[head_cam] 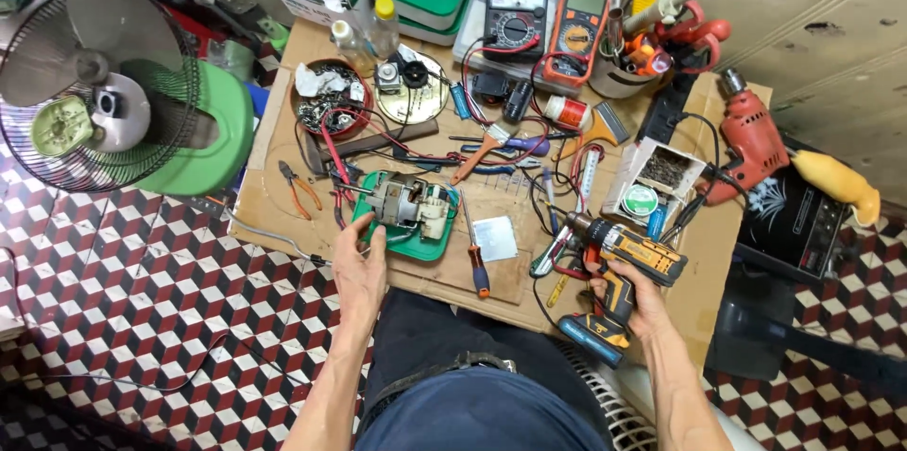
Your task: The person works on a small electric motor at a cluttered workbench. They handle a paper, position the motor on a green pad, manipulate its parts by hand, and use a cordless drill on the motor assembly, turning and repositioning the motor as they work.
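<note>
Clearly the motor (408, 204) sits mid-board on a green tray (427, 245), on the cardboard (274, 144). The left hand (359, 267) grips the tray's near-left edge, thumb over the rim. The right hand (635, 298) is clenched round a cordless drill (619, 257), to the right. The motor looks heavy, rigid and metal, with fragile wires; best held by its frame.

Bare cardboard surface (701, 267) shows only at the lower right edge and around the white square card (494, 238) at centre. Elsewhere tangled red and black wires (378, 130), the orange-handled screwdriver (475, 248) and the green plastic tray (416, 245) block the way.
</note>
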